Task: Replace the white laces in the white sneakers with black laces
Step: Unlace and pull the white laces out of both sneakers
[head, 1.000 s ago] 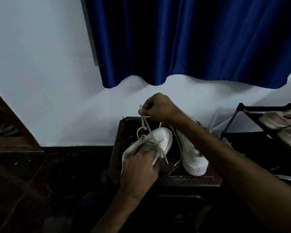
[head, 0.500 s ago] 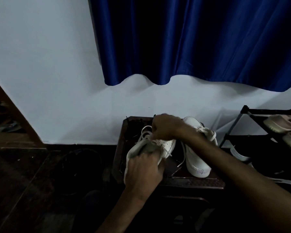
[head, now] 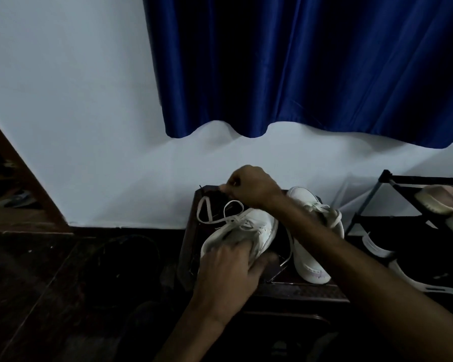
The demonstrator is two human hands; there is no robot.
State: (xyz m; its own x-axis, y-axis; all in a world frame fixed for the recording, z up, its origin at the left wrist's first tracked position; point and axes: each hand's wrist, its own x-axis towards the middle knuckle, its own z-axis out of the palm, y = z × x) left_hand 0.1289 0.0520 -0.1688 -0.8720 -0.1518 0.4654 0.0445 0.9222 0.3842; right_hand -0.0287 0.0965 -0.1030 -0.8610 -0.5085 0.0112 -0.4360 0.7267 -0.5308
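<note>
Two white sneakers sit on a small dark table (head: 191, 231). My left hand (head: 230, 267) grips the heel end of the left sneaker (head: 256, 226) and holds it down. Its white lace (head: 207, 215) is loose and loops out over the table's far left part. My right hand (head: 249, 186) hovers just beyond that sneaker's toe, fingers curled and pinching the lace. The right sneaker (head: 311, 262) stands beside it, partly hidden by my right forearm, with its white lace (head: 332, 218) bunched at the top. Dark laces seem to lie under my right hand; I cannot tell for sure.
A black shoe rack (head: 392, 189) with pale shoes (head: 442, 202) stands at the right. A blue curtain (head: 298, 64) hangs on the white wall behind. Dark floor (head: 50, 283) spreads to the left, and a wooden frame (head: 21, 178) rises at the far left.
My right hand came down from its raised pull to the sneaker's toe, then lifted a little and shifted back-left with the lace. More lace now lies loose. My left hand stayed.
</note>
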